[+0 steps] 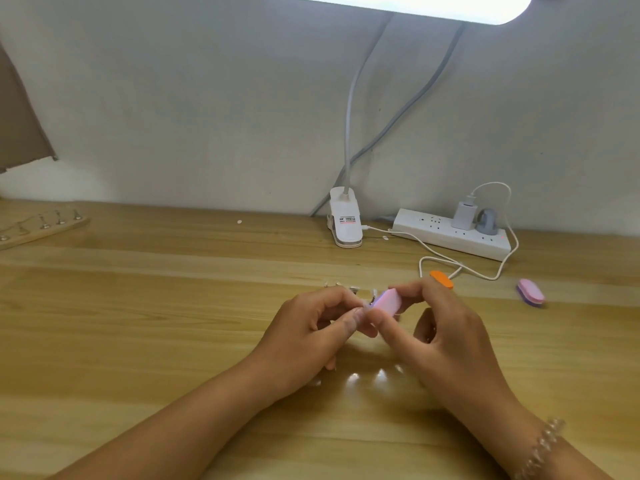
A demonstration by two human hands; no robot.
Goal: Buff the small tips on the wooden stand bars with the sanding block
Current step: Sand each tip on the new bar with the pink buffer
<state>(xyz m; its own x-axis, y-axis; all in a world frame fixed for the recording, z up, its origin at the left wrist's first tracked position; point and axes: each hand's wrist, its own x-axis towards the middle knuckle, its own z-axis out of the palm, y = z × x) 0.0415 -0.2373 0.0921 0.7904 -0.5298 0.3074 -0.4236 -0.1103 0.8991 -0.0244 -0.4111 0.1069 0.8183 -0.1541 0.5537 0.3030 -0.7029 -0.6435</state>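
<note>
Wooden stand bar [45, 230]: one lies far left on the table [173, 323], well apart from your hands, its row of tips upright. The bar you are working on is almost wholly hidden behind your left hand.
Power strip [453, 233] and lamp clamp [344, 220]: both sit at the back by the wall, out of your way.
Left hand [311, 334]: your thumb and forefinger pinch together at a small pale piece just beside the block's end. Whether that is the tip itself or its holder cannot be told.
Right hand [446, 334]: you grasp the sanding block between thumb and fingertips, raised off the table.
Sanding block [389, 301]: pink, tilted, its near end meeting your left fingertips.
Spare blocks: an orange one [441, 279] lies just behind your right hand, and a pink and purple one [531, 292] further right.
Small tips [353, 289]: a few peek out behind your left fingers.
Doing it well: probably mid-buff, so keep the pinch firm. Use short, light strokes and turn the tip rather than the block. Keep your fingertips clear of the abrasive face.
</note>
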